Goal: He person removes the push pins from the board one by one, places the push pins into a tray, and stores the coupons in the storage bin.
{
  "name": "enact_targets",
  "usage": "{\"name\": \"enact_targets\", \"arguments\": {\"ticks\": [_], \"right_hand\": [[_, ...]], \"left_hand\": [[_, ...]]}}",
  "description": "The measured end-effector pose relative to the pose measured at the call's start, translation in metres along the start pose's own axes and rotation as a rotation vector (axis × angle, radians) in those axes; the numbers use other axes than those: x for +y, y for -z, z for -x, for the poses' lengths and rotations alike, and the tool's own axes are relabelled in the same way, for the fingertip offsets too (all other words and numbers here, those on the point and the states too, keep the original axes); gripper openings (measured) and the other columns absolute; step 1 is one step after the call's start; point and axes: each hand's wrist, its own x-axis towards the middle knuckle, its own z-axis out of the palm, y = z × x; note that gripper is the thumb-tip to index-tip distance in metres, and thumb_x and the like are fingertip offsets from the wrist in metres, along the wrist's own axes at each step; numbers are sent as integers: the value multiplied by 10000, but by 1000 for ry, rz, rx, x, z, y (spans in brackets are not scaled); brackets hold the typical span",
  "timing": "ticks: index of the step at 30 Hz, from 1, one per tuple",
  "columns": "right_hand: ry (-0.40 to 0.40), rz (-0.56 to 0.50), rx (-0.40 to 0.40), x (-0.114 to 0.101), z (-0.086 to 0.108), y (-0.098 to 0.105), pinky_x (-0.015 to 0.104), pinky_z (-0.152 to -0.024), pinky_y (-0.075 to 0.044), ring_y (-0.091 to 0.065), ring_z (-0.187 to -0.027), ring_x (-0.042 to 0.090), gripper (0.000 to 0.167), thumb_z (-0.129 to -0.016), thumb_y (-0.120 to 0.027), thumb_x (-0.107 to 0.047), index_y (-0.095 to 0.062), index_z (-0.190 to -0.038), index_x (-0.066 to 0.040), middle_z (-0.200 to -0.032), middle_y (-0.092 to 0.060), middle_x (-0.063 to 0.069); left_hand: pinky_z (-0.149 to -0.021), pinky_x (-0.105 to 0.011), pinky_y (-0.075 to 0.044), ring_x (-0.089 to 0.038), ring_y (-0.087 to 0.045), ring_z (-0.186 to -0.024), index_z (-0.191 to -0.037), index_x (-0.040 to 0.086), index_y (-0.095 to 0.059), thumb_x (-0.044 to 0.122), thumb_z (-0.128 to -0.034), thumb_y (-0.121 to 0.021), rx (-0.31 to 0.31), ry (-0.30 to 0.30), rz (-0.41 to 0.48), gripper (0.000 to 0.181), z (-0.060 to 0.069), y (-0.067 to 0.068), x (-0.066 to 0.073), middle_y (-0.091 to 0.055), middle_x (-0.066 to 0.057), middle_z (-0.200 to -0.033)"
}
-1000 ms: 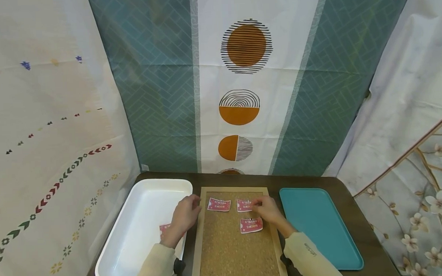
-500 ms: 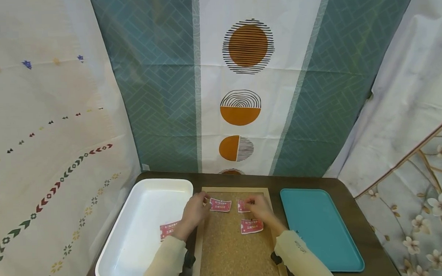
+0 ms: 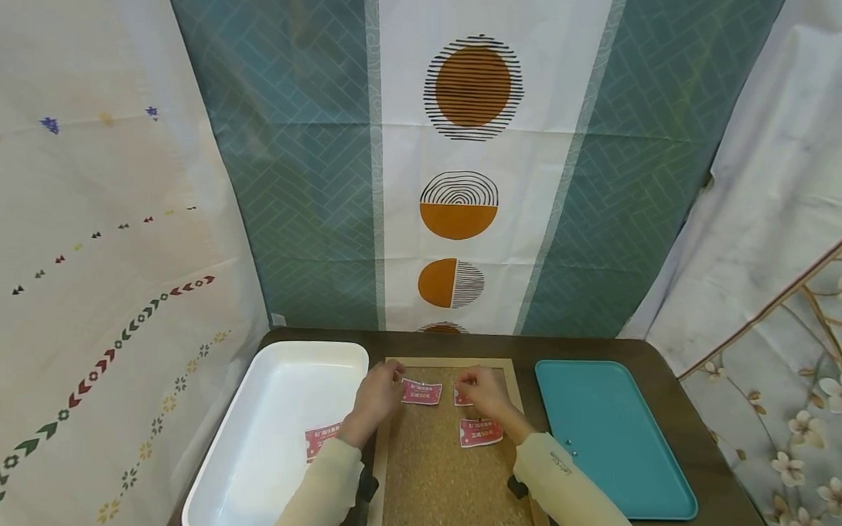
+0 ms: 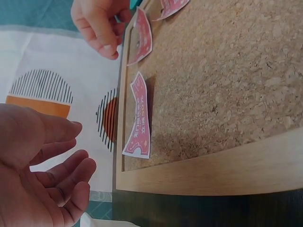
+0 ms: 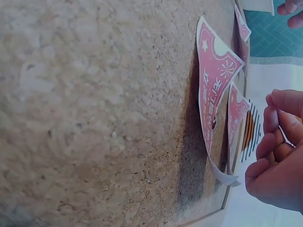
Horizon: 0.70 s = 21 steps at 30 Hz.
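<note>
My left hand (image 3: 378,392) hovers beside the upper-left pink coupon (image 3: 423,393). Its fingers bend loosely around nothing in the left wrist view. Beside the upper-right coupon (image 3: 460,396) is my right hand (image 3: 485,392), which partly covers it in the head view. That hand (image 5: 284,161) has thumb and forefinger tips close together, with nothing visible between them. A third coupon (image 3: 480,434) lies lower on the wood-framed corkboard (image 3: 436,487). The coupons curl up from the cork, and a small pin head (image 5: 214,124) shows on the nearest one in the right wrist view.
At the left stands a white tray (image 3: 243,455) with another pink coupon (image 3: 319,437) in it, partly behind my left forearm. A teal tray (image 3: 622,442) at the right has small shiny pieces (image 3: 570,447) near its left side. Patterned cloths hang around the table.
My left hand has moved right, from the white tray's edge to the upper-left coupon. My right hand has shifted left across the upper-right coupon. Small pieces now show in the teal tray.
</note>
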Motion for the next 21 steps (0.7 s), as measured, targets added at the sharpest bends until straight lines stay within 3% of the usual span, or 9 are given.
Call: {"name": "enact_targets", "arguments": {"ticks": [10,14,21], "right_hand": [[-38,59,-18,-2,-8,-7,363,-778,-566,-647,-841,149,63,-991,-727,-127,-770,-1009,-86,-956,-736,27],[-48,84,-42,-2,-12,-12,342,-784,-575,-637,-845,137,46,-1002,-730,-150,-767,-1018,-128,-972,-720,-3],[87,108,1,-7,-19,-21,350,-757,-556,-655,-820,159,41,-951,-763,-76,-781,-955,-40,-922,-760,54]], "left_hand": [[-704,-393,-548,-227,-617,-856,-1295,9,-651,116,-972,-730,-8,30,-7,349,-7,-7,-5,-660,-130,-1037],[-764,-429,-578,-257,-648,-905,-1328,19,-634,133,-979,-733,-8,47,-27,379,-8,-8,-7,-671,-158,-1090],[-859,-498,-592,-321,-672,-1005,-1317,7,-634,106,-973,-734,-20,35,-14,371,-10,-10,-6,-663,-200,-1141]]}}
